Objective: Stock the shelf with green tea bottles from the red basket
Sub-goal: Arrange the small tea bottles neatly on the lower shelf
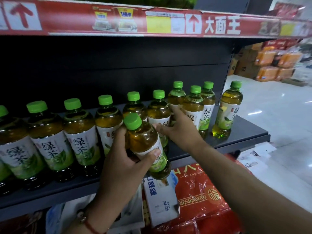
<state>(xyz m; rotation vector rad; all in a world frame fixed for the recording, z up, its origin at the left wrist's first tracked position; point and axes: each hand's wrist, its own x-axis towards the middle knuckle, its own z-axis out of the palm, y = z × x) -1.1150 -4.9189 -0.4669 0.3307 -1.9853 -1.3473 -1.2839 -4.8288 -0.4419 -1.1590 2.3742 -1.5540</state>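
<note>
My left hand [121, 166] grips a green tea bottle [143, 137] with a green cap and white label, tilted just in front of the dark shelf [244, 130]. A row of several like bottles [50, 137] stands along the shelf. My right hand [182, 130] reaches into the row, its thumb on the label of a standing bottle [158, 114] and its fingers round that bottle's far side. One more bottle [227, 112] stands apart at the shelf's right end. No red basket is in view.
A red price strip [152, 21] edges the shelf above. Below the shelf lie red packaged goods [202, 200] and a white and blue box [162, 203]. To the right are a glossy white floor [278, 115] and stacked orange packs [270, 65].
</note>
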